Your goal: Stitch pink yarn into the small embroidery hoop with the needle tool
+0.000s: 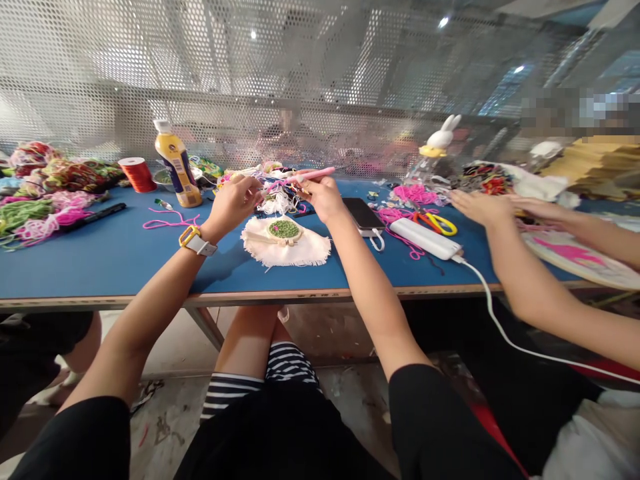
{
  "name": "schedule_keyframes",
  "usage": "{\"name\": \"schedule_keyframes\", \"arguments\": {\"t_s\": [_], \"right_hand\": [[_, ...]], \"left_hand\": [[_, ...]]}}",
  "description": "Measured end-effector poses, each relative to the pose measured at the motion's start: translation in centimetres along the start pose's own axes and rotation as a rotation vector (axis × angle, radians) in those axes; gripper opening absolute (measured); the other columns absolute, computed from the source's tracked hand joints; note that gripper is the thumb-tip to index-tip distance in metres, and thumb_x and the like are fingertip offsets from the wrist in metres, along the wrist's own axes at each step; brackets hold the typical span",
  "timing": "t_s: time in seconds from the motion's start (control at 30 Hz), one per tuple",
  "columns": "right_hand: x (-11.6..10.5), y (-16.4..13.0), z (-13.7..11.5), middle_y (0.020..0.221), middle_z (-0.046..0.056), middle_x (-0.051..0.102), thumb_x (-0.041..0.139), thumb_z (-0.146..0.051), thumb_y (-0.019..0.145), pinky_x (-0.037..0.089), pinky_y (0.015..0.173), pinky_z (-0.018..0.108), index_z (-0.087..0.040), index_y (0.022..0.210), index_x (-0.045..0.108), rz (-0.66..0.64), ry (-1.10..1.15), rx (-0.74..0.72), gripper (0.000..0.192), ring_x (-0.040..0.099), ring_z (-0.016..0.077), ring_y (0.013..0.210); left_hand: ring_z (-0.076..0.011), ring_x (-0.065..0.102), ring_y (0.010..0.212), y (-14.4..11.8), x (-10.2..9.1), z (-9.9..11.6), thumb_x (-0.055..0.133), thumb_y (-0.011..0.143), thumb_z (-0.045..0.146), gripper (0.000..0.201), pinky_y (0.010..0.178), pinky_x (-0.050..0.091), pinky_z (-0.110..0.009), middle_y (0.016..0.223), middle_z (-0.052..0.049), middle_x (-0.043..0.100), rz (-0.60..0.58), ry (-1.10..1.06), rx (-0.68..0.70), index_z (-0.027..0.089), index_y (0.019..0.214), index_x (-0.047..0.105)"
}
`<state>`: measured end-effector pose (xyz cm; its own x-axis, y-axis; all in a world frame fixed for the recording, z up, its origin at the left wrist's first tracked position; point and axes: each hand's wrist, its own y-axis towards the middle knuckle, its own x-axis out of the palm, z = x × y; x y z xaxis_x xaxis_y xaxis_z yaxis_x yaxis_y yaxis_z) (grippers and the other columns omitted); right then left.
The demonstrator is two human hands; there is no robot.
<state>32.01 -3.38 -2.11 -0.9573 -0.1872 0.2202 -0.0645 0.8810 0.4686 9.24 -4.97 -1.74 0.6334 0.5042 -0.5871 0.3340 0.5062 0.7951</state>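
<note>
Past black sleeves, my right fingers pinch the pen, my left fingers' grip I can't tell, and a slack hold could drop it on the cloth.

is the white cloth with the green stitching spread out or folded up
Spread out: the white cloth lies open on the blue table, its frayed edges showing around the green stitching.
</note>
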Motion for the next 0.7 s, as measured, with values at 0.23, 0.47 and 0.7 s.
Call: {"name": "schedule_keyframes", "arguments": {"t_s": [0.23,0.47,0.7], "right_hand": [[0.4,-0.2,0.1,0.091,-0.002,0.072,0.085,-0.045,0.060,0.054,0.075,0.029,-0.026,0.084,0.070,0.010,-0.057,0.000,0.034,0.066,0.0166,0.091],[1.4,-0.8,0.0,0.088,0.001,0.071,0.085,-0.046,0.059,0.054,0.077,0.032,-0.023,0.083,0.071,-0.055,-0.140,0.012,0.036,0.066,0.0187,0.090],[-0.1,-0.2,-0.2,0.086,-0.003,0.073,0.083,-0.041,0.063,0.054,0.073,0.025,-0.026,0.082,0.071,0.025,-0.058,0.003,0.028,0.066,0.0136,0.086]], "left_hand": [[-0.0141,0.053,0.061,-0.2,0.2,-0.3,0.054,0.086,0.023,0.022,0.058,0.040,-0.028,0.067,-0.005,0.062,0.088,-0.021,0.023,0.017,0.078,0.073],[-0.0158,0.061,0.069,-0.5,0.7,1.0,0.056,0.084,0.022,0.025,0.060,0.042,-0.027,0.080,-0.005,0.072,0.029,0.056,-0.022,0.021,0.097,0.077],[-0.0150,0.058,0.067,-0.1,-0.1,0.3,0.054,0.087,0.025,0.024,0.062,0.043,-0.028,0.076,-0.006,0.068,0.086,0.022,-0.019,0.018,0.083,0.076]]}}
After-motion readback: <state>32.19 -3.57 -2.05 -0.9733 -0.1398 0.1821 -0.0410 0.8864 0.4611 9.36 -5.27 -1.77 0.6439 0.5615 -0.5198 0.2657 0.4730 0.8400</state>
